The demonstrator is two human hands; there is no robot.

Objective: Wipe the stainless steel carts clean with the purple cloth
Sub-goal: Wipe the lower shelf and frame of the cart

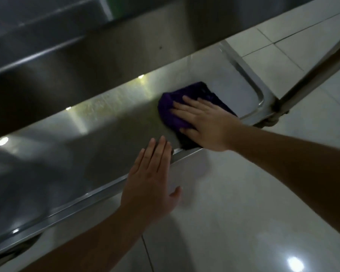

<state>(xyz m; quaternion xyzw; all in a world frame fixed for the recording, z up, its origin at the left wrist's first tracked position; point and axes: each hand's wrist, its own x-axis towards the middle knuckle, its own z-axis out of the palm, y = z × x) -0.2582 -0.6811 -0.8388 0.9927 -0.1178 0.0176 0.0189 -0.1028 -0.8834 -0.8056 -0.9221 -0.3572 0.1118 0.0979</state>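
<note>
Your left hand (153, 173) lies flat and relaxed on the near rim of the stainless steel cart (98, 134), steadying it. At its two o'clock, your right hand (202, 122) presses straight fingers on the purple cloth (171, 110), mid-wipe near the shelf's right corner. Next, I'd judge, sweep toward nine o'clock across the streaked steel.

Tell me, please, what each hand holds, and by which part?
Neither hand grips anything: the right hand presses flat on the purple cloth's top; the left hand rests open on the cart shelf.
</note>
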